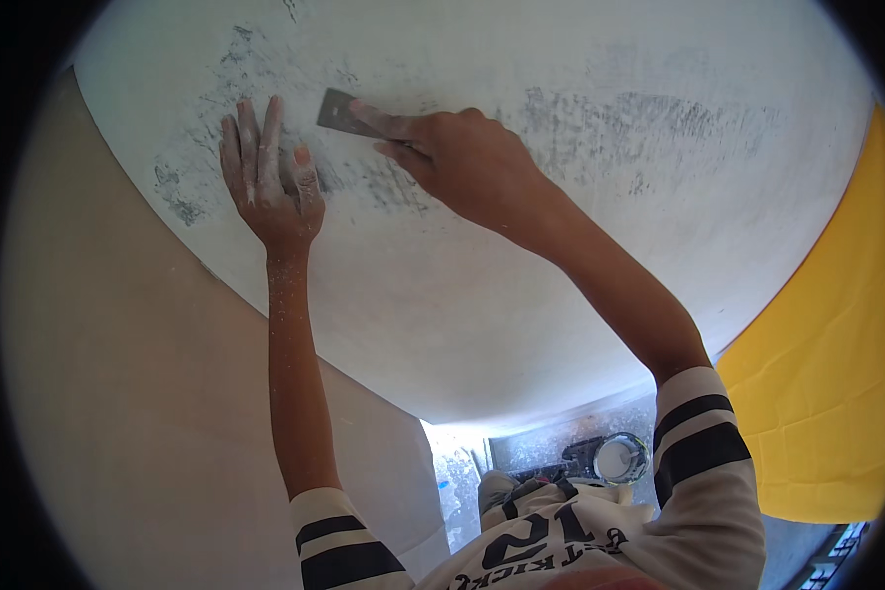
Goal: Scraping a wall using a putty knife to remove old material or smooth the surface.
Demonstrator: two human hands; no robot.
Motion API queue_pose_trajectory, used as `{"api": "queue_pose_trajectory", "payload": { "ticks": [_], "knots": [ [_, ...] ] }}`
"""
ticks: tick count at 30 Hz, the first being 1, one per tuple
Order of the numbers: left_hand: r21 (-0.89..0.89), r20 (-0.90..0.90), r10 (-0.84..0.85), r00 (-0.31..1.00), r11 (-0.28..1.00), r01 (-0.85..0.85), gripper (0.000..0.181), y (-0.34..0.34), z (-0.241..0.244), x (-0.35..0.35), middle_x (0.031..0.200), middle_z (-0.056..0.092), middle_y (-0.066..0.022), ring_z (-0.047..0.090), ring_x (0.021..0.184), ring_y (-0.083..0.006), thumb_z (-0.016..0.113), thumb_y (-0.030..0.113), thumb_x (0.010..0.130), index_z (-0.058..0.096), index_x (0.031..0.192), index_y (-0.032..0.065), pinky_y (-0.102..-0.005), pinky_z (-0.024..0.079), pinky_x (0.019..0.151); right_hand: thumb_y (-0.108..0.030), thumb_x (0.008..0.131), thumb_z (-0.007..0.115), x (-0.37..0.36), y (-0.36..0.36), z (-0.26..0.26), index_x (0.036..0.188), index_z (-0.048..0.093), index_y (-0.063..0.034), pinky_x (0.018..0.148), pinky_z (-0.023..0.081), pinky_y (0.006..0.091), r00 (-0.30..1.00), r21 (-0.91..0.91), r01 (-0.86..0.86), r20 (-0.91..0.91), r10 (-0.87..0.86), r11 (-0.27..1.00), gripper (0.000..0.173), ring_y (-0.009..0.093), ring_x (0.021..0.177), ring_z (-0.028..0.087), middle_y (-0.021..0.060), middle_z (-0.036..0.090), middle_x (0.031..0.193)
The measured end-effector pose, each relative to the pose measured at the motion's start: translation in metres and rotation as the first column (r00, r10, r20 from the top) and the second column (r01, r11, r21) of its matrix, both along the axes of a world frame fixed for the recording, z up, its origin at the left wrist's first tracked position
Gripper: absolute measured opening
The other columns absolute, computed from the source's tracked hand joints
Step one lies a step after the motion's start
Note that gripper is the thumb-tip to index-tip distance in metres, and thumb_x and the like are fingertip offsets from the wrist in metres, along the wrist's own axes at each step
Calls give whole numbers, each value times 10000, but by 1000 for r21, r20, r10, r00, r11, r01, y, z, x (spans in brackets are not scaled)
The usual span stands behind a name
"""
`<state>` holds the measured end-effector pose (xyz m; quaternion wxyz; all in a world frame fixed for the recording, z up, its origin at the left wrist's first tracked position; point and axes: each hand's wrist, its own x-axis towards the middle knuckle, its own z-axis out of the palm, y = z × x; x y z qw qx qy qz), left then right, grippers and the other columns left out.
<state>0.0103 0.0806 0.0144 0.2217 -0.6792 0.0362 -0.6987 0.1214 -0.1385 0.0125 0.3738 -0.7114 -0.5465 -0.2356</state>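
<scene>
My right hand (472, 162) grips a small flat metal putty knife (339, 112), its forefinger pressed along the blade. The blade lies against a white wall (442, 295) marked with dark grey scuffed patches. To the left of the blade, my left hand (271, 177) rests on the same wall with its fingers spread and nothing held. Pale dust coats the fingers of my left hand, and some shows on my right forefinger. More dark patches (634, 118) run across the wall to the right of my right hand.
A beige wall (155, 354) meets the white one at a corner on the left. Yellow sheeting (818, 354) hangs at the right. Below, a round container of white material (616, 461) stands by dark objects on the speckled floor (461, 509).
</scene>
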Motion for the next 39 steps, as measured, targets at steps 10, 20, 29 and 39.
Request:
{"api": "queue_pose_trajectory", "payload": {
  "ticks": [10,20,29,39],
  "knots": [
    [-37,-15,-13,1000,999,13,483,2,-6,4,1559,514,-184,383,1493,-426,510,323,1044,603,1465,104,-553,276,1215,-304,1025,622,-8,11,5,1415,648,-289,664,578,433,997,133,-53,-44,59,990,391,341,734,709,131,729,801],
    [-65,-33,20,999,998,-22,507,10,-13,12,1610,454,-170,380,1499,-418,550,367,1009,598,1490,214,-572,262,1213,-318,1055,605,-6,26,9,1482,584,-293,612,539,387,999,164,21,-32,-16,986,428,272,561,632,127,648,653],
    [-93,-72,13,997,995,-20,504,5,-16,19,1612,449,-173,352,1514,-419,530,398,1010,614,1476,225,-568,246,1221,-349,1060,591,-15,30,-2,1489,571,-323,633,541,398,988,195,53,-155,-23,979,430,294,558,623,138,635,637],
    [-114,-39,-95,995,989,90,607,0,-20,29,1572,501,-163,383,1498,-414,532,346,1006,487,1529,39,-560,266,1215,-333,1061,598,-14,44,-19,1498,564,-316,642,531,372,973,293,65,-233,5,954,438,258,545,573,159,609,632]
  ]
}}
